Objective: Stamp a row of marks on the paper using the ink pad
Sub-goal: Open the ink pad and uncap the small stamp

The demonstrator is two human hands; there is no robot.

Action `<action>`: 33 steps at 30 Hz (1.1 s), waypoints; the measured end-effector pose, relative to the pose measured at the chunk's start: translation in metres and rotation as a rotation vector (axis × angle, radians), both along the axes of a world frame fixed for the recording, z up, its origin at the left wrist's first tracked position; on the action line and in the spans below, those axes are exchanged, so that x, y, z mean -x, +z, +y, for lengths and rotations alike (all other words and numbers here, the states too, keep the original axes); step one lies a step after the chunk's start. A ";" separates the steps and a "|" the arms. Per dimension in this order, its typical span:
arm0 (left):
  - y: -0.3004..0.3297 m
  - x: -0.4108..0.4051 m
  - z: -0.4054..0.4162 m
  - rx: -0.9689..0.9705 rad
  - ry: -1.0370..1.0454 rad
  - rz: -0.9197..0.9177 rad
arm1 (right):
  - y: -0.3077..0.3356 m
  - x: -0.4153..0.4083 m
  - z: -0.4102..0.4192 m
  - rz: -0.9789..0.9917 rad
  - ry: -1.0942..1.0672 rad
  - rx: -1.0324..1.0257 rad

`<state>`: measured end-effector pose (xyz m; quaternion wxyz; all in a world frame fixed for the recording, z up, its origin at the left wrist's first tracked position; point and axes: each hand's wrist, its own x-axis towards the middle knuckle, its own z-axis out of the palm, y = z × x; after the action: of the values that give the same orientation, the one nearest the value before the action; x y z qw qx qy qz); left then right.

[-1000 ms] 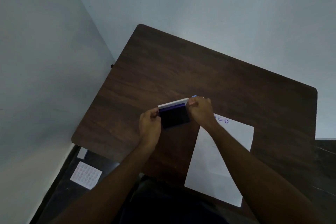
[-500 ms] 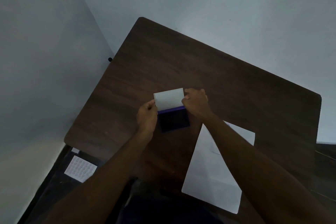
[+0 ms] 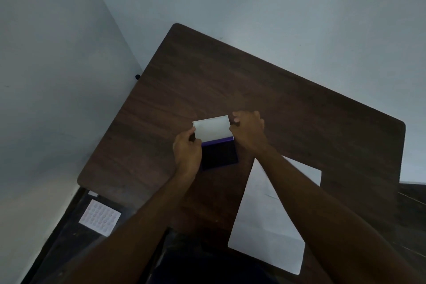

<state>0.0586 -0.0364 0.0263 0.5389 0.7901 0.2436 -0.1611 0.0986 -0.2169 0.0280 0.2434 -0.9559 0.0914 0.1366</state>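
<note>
Ink pad lid up | left hand grips base | right hand pinches lid

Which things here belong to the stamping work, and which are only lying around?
Belong to the job:
- ink pad, lid open, on the table
- paper on the table
- left hand and right hand, both holding the pad's case

Just lying about:
- dotted sheet on the floor
- small white scrap beside it

Ink pad lid swung fully open since a second ago; paper's marks now hidden by arm.
</note>
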 end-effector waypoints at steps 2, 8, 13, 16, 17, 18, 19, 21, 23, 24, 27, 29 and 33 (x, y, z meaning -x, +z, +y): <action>0.003 0.004 0.000 0.020 0.001 -0.044 | 0.004 0.000 -0.010 -0.098 -0.025 0.074; 0.012 0.006 -0.004 0.029 -0.158 -0.219 | 0.006 0.000 -0.042 0.040 0.143 0.206; 0.006 0.011 -0.010 0.022 -0.218 -0.189 | -0.004 0.010 -0.039 0.035 0.267 0.333; 0.005 0.012 -0.011 0.019 -0.242 -0.186 | -0.013 0.011 -0.037 -0.010 0.278 0.351; 0.005 0.013 -0.011 0.012 -0.252 -0.196 | -0.015 0.011 -0.037 -0.041 0.257 0.342; 0.005 0.012 -0.011 0.004 -0.262 -0.201 | -0.015 0.011 -0.036 -0.065 0.234 0.332; 0.005 0.011 -0.011 -0.004 -0.273 -0.199 | -0.015 0.010 -0.036 -0.072 0.234 0.331; 0.007 0.009 -0.011 -0.011 -0.295 -0.192 | -0.013 0.008 -0.035 -0.046 0.236 0.292; 0.009 0.008 -0.012 -0.010 -0.317 -0.210 | -0.005 0.012 -0.033 0.004 0.047 0.054; 0.012 0.008 -0.012 -0.005 -0.332 -0.223 | 0.002 0.017 -0.030 0.020 -0.102 -0.105; 0.020 0.007 -0.015 -0.026 -0.412 -0.277 | 0.024 0.041 -0.022 -0.006 -0.444 -0.496; 0.025 0.006 -0.020 -0.028 -0.467 -0.284 | 0.036 0.053 -0.017 0.061 -0.532 -0.698; 0.030 0.008 -0.030 0.004 -0.501 -0.217 | 0.044 0.063 -0.013 0.125 -0.607 -0.841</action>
<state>0.0506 -0.0663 0.0567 0.5068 0.8373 -0.0189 -0.2044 0.0354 -0.2295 0.0719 0.6290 -0.6961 0.3159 0.1416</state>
